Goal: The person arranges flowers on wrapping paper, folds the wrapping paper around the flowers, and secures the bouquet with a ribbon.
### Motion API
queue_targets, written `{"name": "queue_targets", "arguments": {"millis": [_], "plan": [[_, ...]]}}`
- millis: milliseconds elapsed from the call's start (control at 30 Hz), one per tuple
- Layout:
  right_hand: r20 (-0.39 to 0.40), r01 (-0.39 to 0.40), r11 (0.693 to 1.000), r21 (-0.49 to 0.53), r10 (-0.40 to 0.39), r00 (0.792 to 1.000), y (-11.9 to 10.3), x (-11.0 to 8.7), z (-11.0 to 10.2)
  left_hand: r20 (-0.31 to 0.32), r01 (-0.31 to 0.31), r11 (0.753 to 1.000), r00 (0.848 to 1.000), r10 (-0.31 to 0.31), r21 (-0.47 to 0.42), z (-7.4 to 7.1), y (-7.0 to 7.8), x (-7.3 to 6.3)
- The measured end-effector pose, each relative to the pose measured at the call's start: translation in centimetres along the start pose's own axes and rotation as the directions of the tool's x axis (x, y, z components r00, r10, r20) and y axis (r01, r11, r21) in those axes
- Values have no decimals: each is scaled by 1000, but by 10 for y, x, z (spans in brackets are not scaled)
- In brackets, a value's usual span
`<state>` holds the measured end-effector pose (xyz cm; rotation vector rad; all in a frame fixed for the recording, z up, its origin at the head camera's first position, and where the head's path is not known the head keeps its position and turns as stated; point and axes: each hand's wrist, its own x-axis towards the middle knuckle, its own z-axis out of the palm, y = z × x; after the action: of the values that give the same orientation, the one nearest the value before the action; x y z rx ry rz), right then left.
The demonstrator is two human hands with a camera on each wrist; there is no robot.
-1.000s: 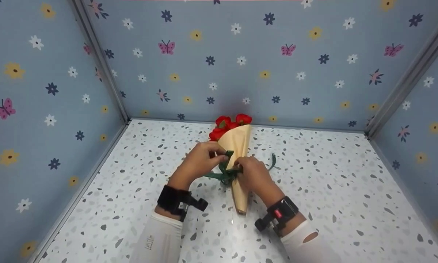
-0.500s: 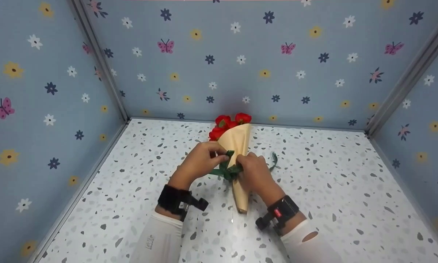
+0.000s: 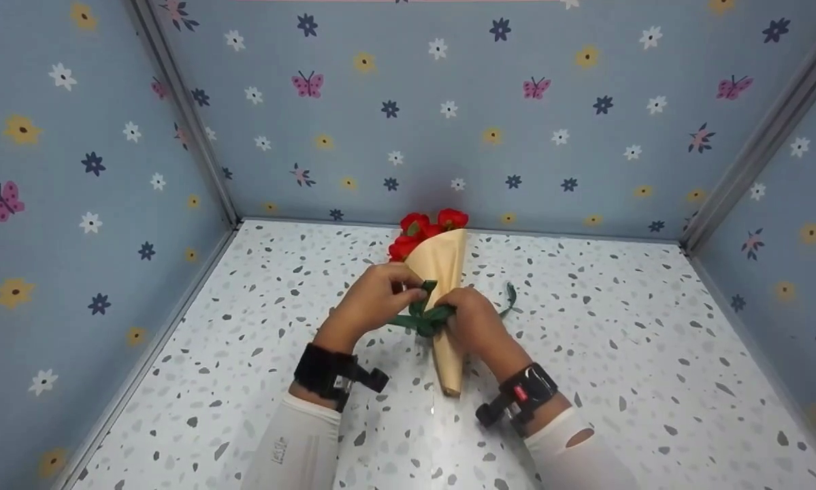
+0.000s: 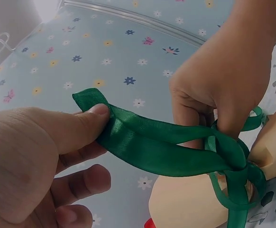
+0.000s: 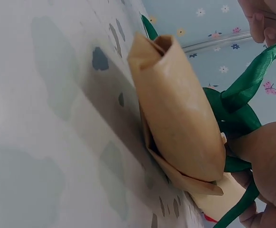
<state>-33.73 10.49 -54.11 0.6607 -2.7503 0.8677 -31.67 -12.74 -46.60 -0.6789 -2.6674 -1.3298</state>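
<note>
A bouquet of red roses (image 3: 408, 243), wrapped in tan paper (image 3: 440, 262), lies on the speckled table with its flowers toward the back wall. Green satin ribbon (image 4: 152, 149) is looped and knotted around the wrap's narrow middle. My left hand (image 3: 378, 297) pinches one folded loop of that ribbon between thumb and fingers, drawn up from the knot. At the knot, my right hand (image 3: 474, 320) pinches the ribbon with its fingers, partly hidden behind green loops in the left wrist view. The right wrist view shows the wrap's rolled lower end (image 5: 176, 109) close up.
A loose ribbon tail (image 3: 510, 298) curls on the table right of the bouquet. Blue flower-patterned panels (image 3: 408, 136) rise behind and at both sides, joined by grey metal corner strips (image 3: 190, 116). The speckled white table (image 3: 618, 354) spreads around the hands.
My right hand's fingers have shifted slightly at the knot, and the ribbon there has formed a fuller loop. The left hand holds its loop in nearly the same place.
</note>
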Motion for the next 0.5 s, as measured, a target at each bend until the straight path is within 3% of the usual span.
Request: {"name": "queue_targets", "arguments": {"millis": [233,500], "plan": [[-29,7,999,-49,-9,1000,4,1,3,-2,2,1000,1000,-2,11,1,1,0],[-8,-53,999,0,53,999,4,1,3,2,3,1000,1000,-3,22,2,2,1]]}}
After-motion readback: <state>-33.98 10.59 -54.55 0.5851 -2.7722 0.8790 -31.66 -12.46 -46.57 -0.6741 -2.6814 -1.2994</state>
